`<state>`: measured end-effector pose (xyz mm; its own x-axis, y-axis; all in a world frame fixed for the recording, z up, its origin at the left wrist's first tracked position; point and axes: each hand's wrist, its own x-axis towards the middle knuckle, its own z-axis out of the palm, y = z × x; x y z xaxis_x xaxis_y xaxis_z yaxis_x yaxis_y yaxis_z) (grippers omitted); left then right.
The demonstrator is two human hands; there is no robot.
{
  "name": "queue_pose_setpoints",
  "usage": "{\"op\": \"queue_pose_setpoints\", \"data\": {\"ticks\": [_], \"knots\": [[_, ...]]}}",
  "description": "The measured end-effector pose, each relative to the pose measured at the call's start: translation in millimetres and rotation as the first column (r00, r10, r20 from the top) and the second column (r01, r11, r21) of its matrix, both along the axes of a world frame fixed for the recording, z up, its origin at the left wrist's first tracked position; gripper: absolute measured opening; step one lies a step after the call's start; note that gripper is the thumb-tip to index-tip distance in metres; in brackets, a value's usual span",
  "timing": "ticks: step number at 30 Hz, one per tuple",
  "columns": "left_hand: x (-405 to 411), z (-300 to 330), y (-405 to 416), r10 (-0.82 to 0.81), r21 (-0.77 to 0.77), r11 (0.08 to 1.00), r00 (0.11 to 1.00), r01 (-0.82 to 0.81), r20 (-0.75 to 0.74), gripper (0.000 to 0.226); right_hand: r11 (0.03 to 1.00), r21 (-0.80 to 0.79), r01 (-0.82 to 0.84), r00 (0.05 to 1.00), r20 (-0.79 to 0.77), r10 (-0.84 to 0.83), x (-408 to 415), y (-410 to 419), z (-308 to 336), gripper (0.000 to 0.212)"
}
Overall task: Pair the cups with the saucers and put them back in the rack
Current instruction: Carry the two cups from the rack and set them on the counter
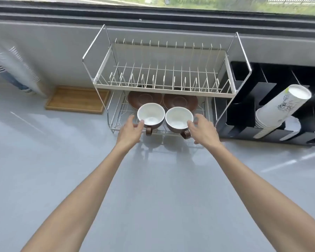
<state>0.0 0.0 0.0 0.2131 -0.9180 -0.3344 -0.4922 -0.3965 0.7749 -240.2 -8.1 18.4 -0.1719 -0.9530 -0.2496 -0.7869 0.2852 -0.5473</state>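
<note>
Left cup (151,116): brown outside, white inside. Right cup (179,118): the same. Two saucers (145,99) (180,101): brown. Rack (164,73): white wire, chrome frame. Tabletop (153,197): pale grey. Tray (77,99): light wood. Organiser (244,106): black. Paper cups (278,110): white, dark line drawing.

Left hand (130,130) and right hand (201,130) touch two cups (151,115) on the rack's (116,122) lower tier.

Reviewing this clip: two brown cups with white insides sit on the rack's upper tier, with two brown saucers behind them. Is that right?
Not quite. The head view shows the two brown cups with white insides on the white wire rack's lower tier, not the upper one, which holds no dishes. The two brown saucers do lie behind them.
</note>
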Motion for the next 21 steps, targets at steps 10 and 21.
{"op": "queue_pose_setpoints", "data": {"ticks": [10, 21], "knots": [[-12, -8, -23, 0.221, 0.128, 0.974, 0.904, -0.186, -0.366, 0.049, 0.978, 0.122, 0.169, 0.907, 0.370, -0.203, 3, -13, -8, 0.042], [-21, -9, -26, 0.287, 0.196, 0.956, 0.848, -0.220, -0.447, 0.055, 0.931, 0.253, 0.263, 0.748, 0.555, -0.362, 6, -22, -24, 0.032]]}}
